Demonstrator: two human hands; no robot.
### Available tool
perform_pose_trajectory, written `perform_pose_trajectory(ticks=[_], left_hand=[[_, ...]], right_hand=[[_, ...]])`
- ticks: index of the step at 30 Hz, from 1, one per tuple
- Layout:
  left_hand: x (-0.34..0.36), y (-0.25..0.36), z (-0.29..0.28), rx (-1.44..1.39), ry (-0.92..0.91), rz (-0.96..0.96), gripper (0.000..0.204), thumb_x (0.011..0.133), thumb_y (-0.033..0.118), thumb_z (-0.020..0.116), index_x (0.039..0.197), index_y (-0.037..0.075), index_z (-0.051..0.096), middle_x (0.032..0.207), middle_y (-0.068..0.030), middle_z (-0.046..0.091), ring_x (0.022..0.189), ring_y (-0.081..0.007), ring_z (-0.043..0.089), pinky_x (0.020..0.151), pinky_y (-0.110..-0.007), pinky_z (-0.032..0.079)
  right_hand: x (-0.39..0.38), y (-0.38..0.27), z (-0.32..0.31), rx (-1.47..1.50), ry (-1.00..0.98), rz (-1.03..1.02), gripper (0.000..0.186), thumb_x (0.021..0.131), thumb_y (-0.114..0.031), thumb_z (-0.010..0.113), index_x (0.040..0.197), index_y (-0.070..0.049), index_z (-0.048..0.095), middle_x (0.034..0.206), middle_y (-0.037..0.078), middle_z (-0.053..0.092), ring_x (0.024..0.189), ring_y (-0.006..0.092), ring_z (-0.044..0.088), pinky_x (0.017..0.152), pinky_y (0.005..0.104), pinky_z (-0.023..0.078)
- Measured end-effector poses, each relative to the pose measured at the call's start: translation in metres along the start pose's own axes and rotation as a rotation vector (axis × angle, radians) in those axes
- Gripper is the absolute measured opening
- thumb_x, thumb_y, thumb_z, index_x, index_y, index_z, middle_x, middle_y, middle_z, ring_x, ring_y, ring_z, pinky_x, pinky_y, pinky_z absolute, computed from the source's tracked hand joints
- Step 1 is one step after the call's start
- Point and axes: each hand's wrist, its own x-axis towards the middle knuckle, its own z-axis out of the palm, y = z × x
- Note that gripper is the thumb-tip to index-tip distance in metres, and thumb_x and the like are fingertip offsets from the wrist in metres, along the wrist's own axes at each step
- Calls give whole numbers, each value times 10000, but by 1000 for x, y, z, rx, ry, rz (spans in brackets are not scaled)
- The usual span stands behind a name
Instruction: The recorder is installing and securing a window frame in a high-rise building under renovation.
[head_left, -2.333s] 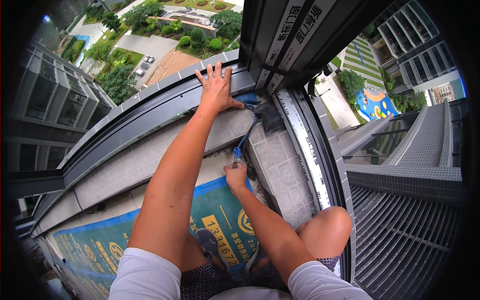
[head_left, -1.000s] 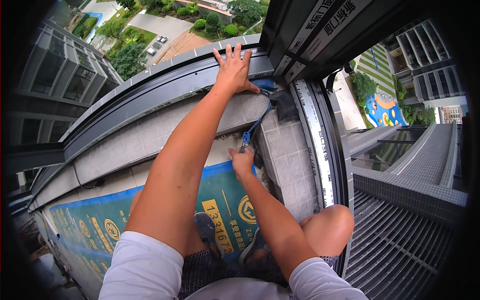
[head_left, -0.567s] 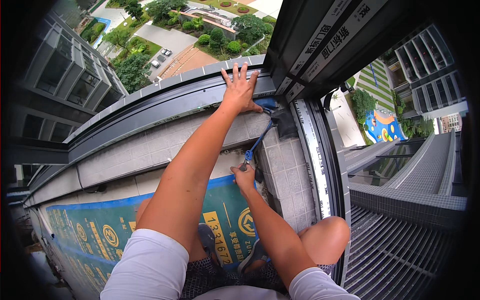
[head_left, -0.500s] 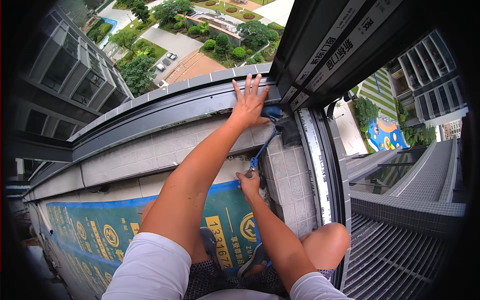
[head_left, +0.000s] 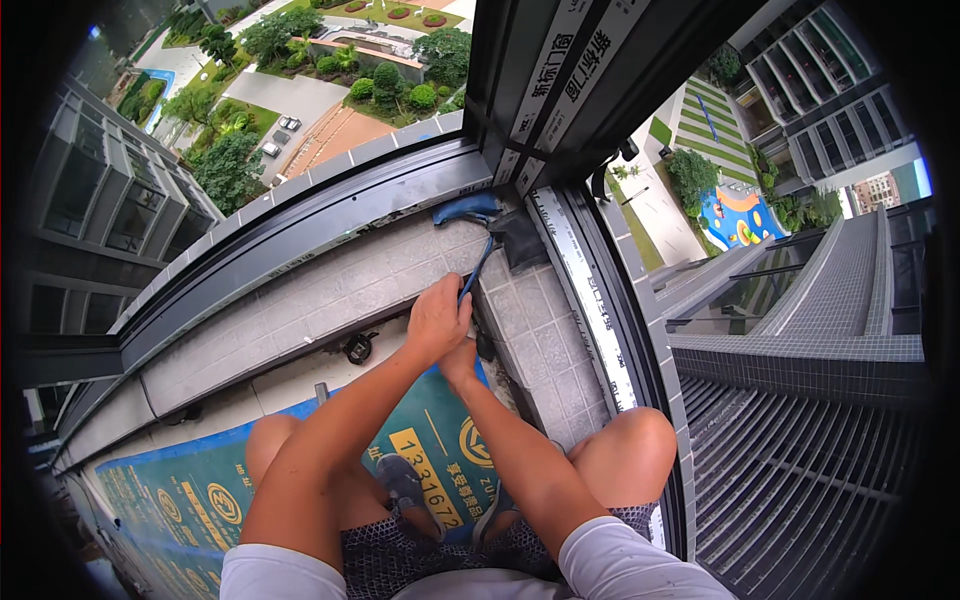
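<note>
My left hand [head_left: 440, 318] is curled just left of the blue hose [head_left: 480, 262]; what it grips is hidden behind it. My right hand [head_left: 459, 355] is directly below it, fingers hidden by the left one. The hose runs up to a flat blue bag [head_left: 460, 213] at the frame's inner corner, beside a dark square patch [head_left: 518, 238]. A dark object [head_left: 485, 345] lies just right of both hands, against the tiled ledge [head_left: 530, 330].
A grey window frame [head_left: 330, 205] and dark post [head_left: 540, 90] border a drop to gardens and neighbouring buildings. A black round object [head_left: 357, 347] sits below the left ledge. Green protective sheeting [head_left: 170, 500] covers the floor around my knees and feet.
My left hand has left the window frame and moved down to my right hand at the hose, uncovering the blue bag. The round black object has come into view.
</note>
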Motion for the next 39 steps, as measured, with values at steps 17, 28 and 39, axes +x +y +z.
perform_pose_trajectory(ticks=[17,28,39], left_hand=[[-40,-60,31,-830,-369,-701,315,1138,298,532,965,55,633,747,10,581,645,-109,491,592,-338,436],[-33,-9,1,-80,-182,-440,583,904,561,762,847,-18,728,796,-231,742,767,-385,737,708,-479,563],[7,-24,-7,-159,-448,-558,457,951,427,781,837,-16,775,724,-108,712,651,-167,623,658,-370,523]], right_hand=[[-26,-16,-42,306,-450,256,139,893,-89,789,933,-90,656,818,31,677,657,134,625,534,309,510],[-36,4,-19,64,-207,-171,351,879,-139,776,1183,8,679,1065,229,772,1023,371,759,869,441,585],[-49,-42,-43,-140,12,-106,250,1115,-331,479,1164,-89,517,810,233,714,833,489,704,756,583,495]])
